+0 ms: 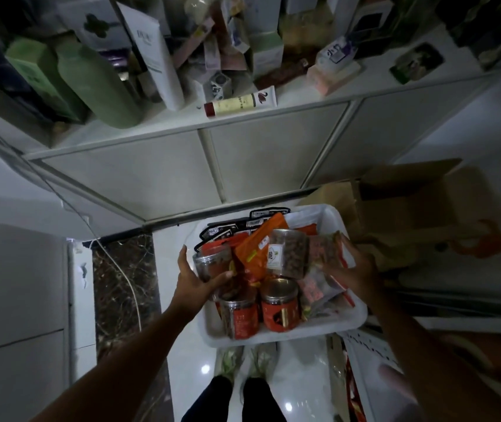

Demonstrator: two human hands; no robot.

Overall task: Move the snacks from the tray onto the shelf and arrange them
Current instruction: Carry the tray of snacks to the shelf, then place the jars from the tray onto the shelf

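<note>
A white tray (286, 335) on the floor is full of snacks: clear jars with red labels (244, 318), an orange pouch (258, 248), black packets (231, 229) at the back and clear bags (319, 287) on the right. My left hand (196, 277) grips a clear jar of dark snacks (212, 261) at the tray's left side. My right hand (354, 271) is closed around the right side of a jar of brown nuts (290, 254) and the snack bags beside it. The white shelf (182, 117) runs across above the tray.
The shelf is crowded with green bottles (90, 83), white tubes (240, 103), boxes and a pink box (333, 74). An open cardboard box (407, 205) stands right of the tray. A white cable (127, 278) trails on the dark floor strip at left. My feet (249, 363) are just below the tray.
</note>
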